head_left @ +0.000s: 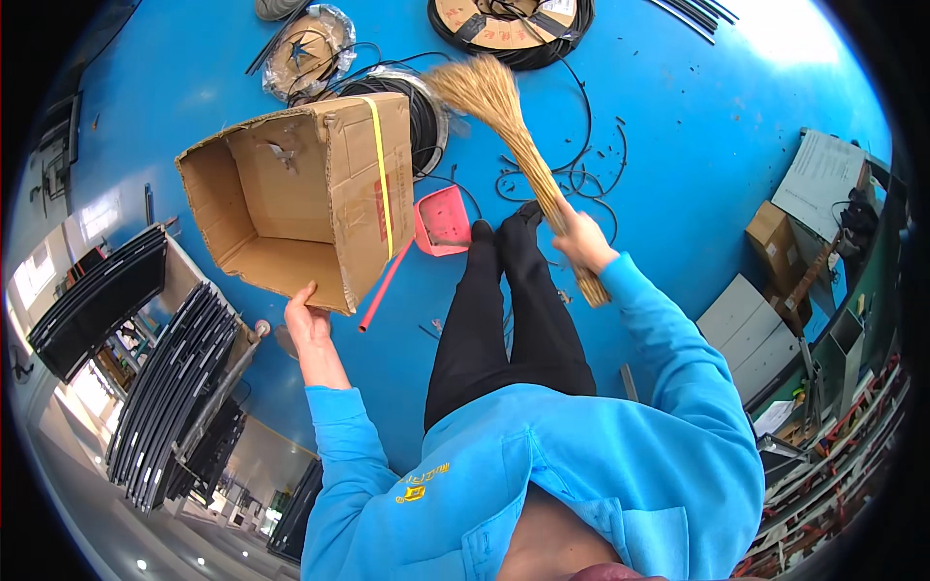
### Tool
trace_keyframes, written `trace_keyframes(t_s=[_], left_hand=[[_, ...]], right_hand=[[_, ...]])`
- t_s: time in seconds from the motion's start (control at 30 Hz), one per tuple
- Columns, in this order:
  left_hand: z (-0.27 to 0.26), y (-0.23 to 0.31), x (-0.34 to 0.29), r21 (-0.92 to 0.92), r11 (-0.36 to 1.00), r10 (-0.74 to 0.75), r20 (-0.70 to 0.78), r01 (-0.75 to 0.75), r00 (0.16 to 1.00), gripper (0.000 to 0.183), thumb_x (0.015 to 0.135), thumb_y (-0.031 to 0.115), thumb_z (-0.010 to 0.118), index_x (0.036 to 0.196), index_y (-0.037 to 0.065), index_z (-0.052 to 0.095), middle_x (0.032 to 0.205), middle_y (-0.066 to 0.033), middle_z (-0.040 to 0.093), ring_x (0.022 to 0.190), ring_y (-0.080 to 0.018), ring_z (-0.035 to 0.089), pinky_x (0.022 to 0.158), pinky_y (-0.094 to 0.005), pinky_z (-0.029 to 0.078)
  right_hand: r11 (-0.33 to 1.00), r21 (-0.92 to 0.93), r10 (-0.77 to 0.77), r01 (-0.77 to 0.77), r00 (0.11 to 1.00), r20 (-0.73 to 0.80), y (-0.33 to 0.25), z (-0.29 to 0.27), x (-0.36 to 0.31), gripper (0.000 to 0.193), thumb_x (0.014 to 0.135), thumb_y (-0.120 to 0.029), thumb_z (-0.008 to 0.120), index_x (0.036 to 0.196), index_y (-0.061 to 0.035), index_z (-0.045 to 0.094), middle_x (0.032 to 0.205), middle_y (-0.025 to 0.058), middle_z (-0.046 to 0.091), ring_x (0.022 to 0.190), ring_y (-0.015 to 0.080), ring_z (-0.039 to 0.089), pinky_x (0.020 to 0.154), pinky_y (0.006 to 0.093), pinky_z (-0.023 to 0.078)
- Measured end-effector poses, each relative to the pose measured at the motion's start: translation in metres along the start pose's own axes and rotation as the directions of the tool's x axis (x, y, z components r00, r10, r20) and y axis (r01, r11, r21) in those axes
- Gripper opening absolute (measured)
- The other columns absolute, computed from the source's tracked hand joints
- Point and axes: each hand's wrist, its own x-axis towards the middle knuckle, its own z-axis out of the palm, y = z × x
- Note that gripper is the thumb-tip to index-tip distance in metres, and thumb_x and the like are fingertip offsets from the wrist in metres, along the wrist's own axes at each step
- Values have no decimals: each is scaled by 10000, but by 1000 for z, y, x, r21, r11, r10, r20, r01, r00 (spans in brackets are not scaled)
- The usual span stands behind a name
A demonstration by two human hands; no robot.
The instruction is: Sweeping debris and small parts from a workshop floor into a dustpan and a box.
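My left hand point(310, 324) grips the lower edge of an open cardboard box point(364, 198), thumb on the inside. The box is tilted so its open side faces left, and a yellow strap runs round it. Its visible inside looks bare apart from a torn patch on one wall. In my right hand point(583, 240) is a straw broom point(528, 155), held by its handle with the bristles fanned out up and to the left. The bristle end is above the floor or close to it; I cannot tell which. Beside my feet lies a pink dustpan point(444, 221) with a red handle.
Coils of black cable point(513, 29) lie at the far side, and a wrapped spool point(308, 53) stands left of them. Loose cable and black scraps point(581, 179) litter the blue floor. Stacked black panels point(174, 387) stand at the left. Boxes and boards point(775, 242) crowd the right.
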Motion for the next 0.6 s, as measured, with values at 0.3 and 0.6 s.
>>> trace_keyframes(t_s=[0.3, 0.6], left_hand=[[16, 0, -13, -17, 1000, -11, -79, 10, 997, 232, 713, -53, 589, 940, -63, 539, 863, -139, 606, 718, -216, 597, 645, -241, 466], [25, 0, -34, -7, 995, 95, -132, -97, 987, 253, 718, -58, 582, 963, -58, 523, 894, -136, 596, 723, -211, 595, 650, -236, 471]], right_hand=[[472, -879, -401, -66, 872, -281, -37, -9, 132, 414, 800, -115, 497, 1203, -151, 412, 829, 200, 508, 466, 241, 520, 302, 353, 400], [418, -885, -67, 204, 979, 194, -44, -211, 28, 605, 828, -6, 520, 1348, -215, 291, 870, 159, 490, 602, 219, 526, 523, 308, 487]])
